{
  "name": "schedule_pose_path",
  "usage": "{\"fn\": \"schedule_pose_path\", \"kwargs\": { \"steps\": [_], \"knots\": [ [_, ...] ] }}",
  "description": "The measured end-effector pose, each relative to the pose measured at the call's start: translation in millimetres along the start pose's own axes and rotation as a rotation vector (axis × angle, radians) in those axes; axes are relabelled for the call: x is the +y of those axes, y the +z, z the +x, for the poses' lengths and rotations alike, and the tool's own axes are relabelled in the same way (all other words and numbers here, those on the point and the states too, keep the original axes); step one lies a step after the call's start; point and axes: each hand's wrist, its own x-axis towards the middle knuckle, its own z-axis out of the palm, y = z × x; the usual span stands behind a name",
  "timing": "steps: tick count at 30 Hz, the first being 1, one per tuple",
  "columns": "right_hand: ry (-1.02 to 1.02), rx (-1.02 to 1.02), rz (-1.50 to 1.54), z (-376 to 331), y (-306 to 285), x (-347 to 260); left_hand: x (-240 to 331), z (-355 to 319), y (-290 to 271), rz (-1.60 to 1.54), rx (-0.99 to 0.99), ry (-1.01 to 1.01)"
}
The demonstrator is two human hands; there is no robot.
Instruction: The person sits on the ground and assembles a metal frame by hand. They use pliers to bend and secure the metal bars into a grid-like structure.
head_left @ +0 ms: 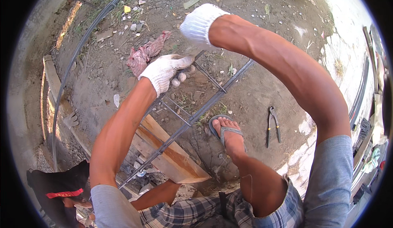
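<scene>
Head view: metal bar frame (207,107) slants over dirt (251,99) and a wood board (180,160); it looks stiff, likely heavy, hard to break; best held by its long bars; left hand (166,72) curls beside it, grip unclear; right hand (200,23) is turned away, so I cannot tell.

Left glove (162,71), white (greyed in part); right glove (200,24), white; shorts (184,216), blue-and-white plaid; pincer handles (268,138), black, yellow-banded; cloth (144,58), pinkish red.
</scene>
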Motion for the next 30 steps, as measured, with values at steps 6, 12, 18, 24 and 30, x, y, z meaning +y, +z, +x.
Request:
{"fn": "schedule_pose_path", "kwargs": {
  "steps": [6,12,18,24,30],
  "knots": [
    [0.037,-0.216,0.073,34.7,13.0,-12.4,-7.8,-0.6,-7.9,-0.008,-0.006,0.074],
    [0.216,-0.313,0.138,57.5,-5.1,-26.6,-12.0,-6.3,-3.7,0.013,0.032,0.17],
    [0.301,-0.381,0.176,85.8,6.7,-20.8,-14.1,-7.4,-4.7,-0.013,-0.005,0.214],
    [0.186,-0.663,0.111,90.8,6.6,-15.3,-15.3,-14.0,3.3,0.007,0.013,0.232],
    [0.062,-0.713,0.061,84.2,22.1,-11.1,-16.6,-8.7,0.2,-0.044,-0.019,0.207]
  ]
}}
